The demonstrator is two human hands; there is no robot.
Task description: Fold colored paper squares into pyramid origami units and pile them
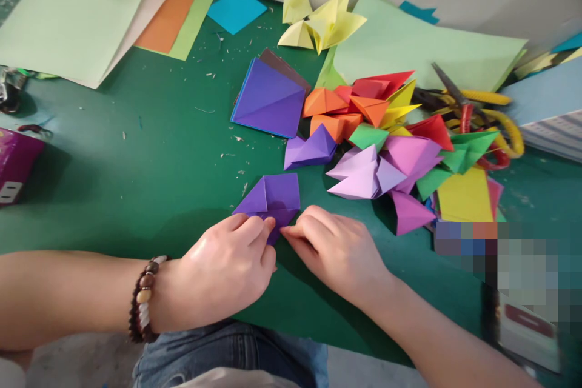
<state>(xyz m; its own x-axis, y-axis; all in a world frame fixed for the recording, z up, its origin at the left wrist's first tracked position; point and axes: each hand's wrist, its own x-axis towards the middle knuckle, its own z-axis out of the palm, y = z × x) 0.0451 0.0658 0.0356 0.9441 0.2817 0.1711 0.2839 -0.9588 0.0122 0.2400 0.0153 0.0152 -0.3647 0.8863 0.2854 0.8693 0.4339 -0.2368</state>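
A partly folded sheet of purple origami paper [282, 191] lies on the green table, its near part under my fingers. My left hand [227, 264], with a beaded bracelet at the wrist, is closed over the paper's lower left side, thumb and forefinger pressing on it. From the right, my right hand [334, 248] pinches the paper's lower right edge between thumb and forefinger. The lowest corner is partly hidden by the left hand. Just beyond lie a folded purple piece [311, 148] and a stack of creased purple squares [271, 99].
Folded paper pieces in several colours, such as orange ones [334, 106] and lilac ones [357, 173], are heaped at the right. Scissors [466, 103] lie behind them. Large paper sheets [77, 18] rest at the back left. A magenta box [18, 160] stands at the left edge.
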